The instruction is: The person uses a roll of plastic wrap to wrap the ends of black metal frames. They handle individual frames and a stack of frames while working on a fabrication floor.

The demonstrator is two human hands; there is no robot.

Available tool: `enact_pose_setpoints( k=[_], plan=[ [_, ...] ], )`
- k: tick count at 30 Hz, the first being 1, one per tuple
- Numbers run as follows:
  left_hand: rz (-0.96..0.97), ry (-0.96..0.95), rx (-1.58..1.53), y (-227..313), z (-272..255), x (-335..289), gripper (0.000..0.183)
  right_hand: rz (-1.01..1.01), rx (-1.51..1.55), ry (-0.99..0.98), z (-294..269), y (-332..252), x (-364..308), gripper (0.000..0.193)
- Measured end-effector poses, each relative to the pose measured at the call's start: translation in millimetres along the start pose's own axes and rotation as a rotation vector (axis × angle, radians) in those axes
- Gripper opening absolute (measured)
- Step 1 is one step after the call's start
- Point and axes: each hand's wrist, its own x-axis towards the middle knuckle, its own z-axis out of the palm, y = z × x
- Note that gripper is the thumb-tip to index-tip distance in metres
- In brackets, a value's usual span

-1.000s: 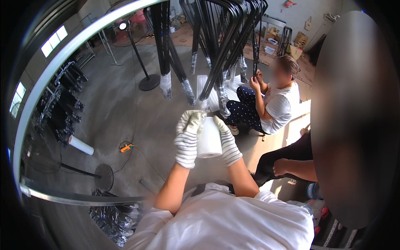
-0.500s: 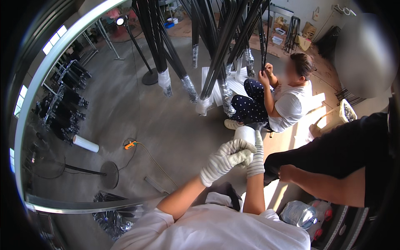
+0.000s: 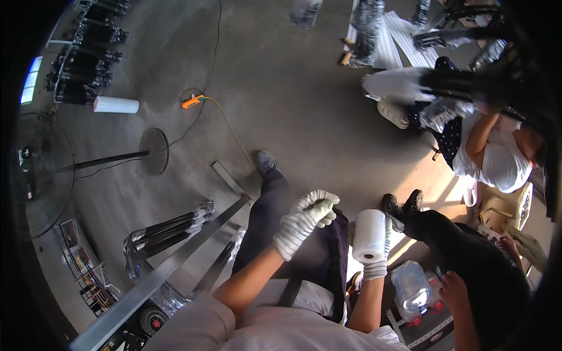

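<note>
My right hand, in a striped white work glove, grips a roll of plastic wrapping film from behind. The roll stands nearly upright in front of my body, its core end toward me, and hides most of the fingers. To the left of it, apart from the roll, is my left hand, gloved the same way. Its fingers are curled and the thumb is pressed against them. Whether a thin edge of film lies in that pinch is too small to tell.
A metal bar crosses at lower left, beside wrapped black tubes. An orange power strip and another film roll lie on the floor. Two people are at right, one seated, near large plastic bottles. Wrapped black poles reach in at upper right.
My view has swung downward, so the hanging black poles have shifted to the upper right. My left hand has come away from the film roll; the right one still holds it, now lower.
</note>
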Motion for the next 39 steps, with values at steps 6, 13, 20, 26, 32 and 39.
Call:
enact_pose_setpoints(
  k=[6,13,20,26,32,39],
  plan=[
    [0.092,0.189,-0.188,93.8,-158.3,37.9,0.014,0.252,-0.274,0.074,111.5,115.1,116.2,0.078],
    [0.271,0.608,-0.386,202.1,-275.4,23.3,0.013,0.385,-0.492,0.145,267.1,257.0,193.7,0.075],
    [0.256,0.558,-0.261,282.2,-289.6,58.2,0.012,0.188,-0.953,0.035,368.3,279.1,228.4,0.061],
    [0.259,0.311,-0.014,400.6,-250.1,117.2,0.016,0.022,-0.817,-0.024,469.1,256.9,274.5,0.047],
    [0.302,0.019,0.185,498.0,-218.6,202.2,0.017,-0.112,-0.734,-0.112,570.6,227.2,332.0,0.046],
    [0.206,-0.128,0.242,593.5,-176.0,262.9,0.012,-0.261,-0.609,-0.083,647.3,205.5,332.5,0.048]
  ],
)
